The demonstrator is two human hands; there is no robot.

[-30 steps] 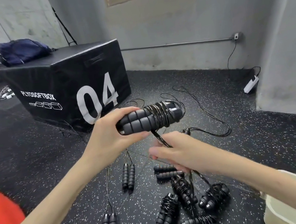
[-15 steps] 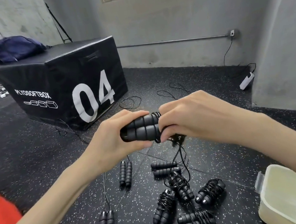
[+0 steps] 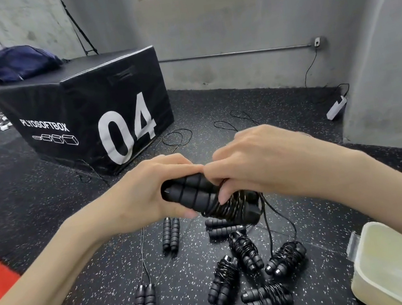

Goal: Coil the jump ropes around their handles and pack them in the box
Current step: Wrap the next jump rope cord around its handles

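Two hands (image 3: 198,178) gripping paired handles (image 3: 195,192), rope (image 3: 231,206) coiled beneath right hand

Plyo box: we see a black soft box (image 3: 89,111) marked "04" at 10 o'clock.
Bag: a dark blue bag (image 3: 18,63) lies on it.
Power strip: a white strip (image 3: 336,107) at 2 o'clock, by the wall.

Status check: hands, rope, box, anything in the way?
Left hand grips the black foam jump-rope handles; right hand pinches the thin black cord wound on them. Cream plastic box holds none visible. Nothing blocking.
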